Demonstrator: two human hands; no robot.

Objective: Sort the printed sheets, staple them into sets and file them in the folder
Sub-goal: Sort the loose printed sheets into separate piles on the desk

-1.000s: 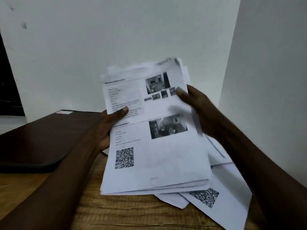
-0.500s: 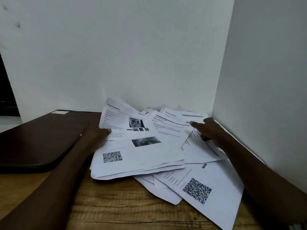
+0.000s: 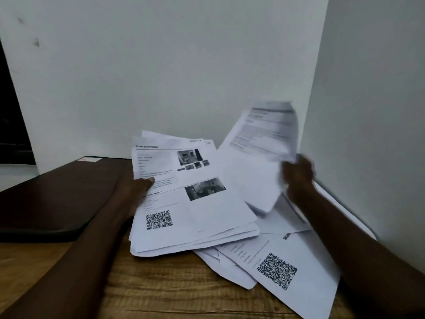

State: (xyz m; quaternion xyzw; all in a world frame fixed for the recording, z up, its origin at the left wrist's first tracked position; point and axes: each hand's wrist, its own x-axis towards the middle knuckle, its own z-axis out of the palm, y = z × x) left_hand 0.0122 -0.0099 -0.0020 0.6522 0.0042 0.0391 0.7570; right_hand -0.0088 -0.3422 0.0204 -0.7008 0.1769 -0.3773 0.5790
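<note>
Your left hand (image 3: 135, 192) has the stack of sheets (image 3: 195, 217) by its left edge, thumb (image 3: 149, 180) pressed flat on the top page and the fingers hidden underneath. That's a firm pinch on the whole bundle. The stack sits tilted, its near edge low over the worktop (image 3: 161, 293) and its far edge raised toward the wall (image 3: 161, 65). The top page is face up, with a heading, small photos and a QR code (image 3: 159, 219) near the lower left corner.

Over on the other side, your right hand (image 3: 297, 173) is curled round the lower edge of a raised sheet (image 3: 259, 143). It holds that sheet up off the pile, leaning toward the corner where the two walls meet. Hand and paper are both blurred, so you can't read the print or tell whether it's one page or several.

Below and between your hands, loose sheets (image 3: 299, 249) lie scattered on the worktop, overlapping each other and tucked partly under the stack. They run right up against the right-hand wall.

The folder (image 3: 57, 192), dark and flat, lies closed on the worktop at your left, just beside your left forearm. It has a small label at its far corner.
</note>
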